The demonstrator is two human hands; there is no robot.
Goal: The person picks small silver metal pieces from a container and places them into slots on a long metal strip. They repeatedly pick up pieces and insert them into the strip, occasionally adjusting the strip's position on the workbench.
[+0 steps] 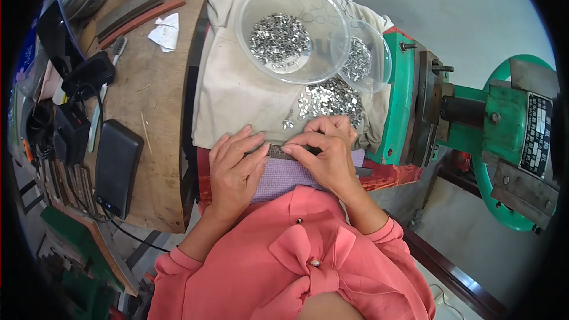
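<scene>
My left hand (pixel 234 169) lies with its fingers stretched out and slightly apart, its fingertips at the left end of a narrow dark metal strip (pixel 277 151). My right hand (pixel 325 149) is bent at the strip's other end, thumb and forefinger brought together; anything between them is too small to make out. The strip rests over a purple checked cloth (pixel 278 175). Just beyond my right hand is a loose pile of small shiny metal pieces (pixel 332 99) on a beige cloth (pixel 228 101). A few pieces (pixel 288 123) lie apart, near my fingertips.
Behind the pile stand a large clear plastic tub (pixel 332 29) and a smaller clear container (pixel 382 62), both holding metal pieces. A green machine (pixel 398 101) with a handwheel (pixel 495 201) borders the right. On the wooden table (pixel 157 178) at left are a black power bank (pixel 118 166), cables and a brush (pixel 118 47).
</scene>
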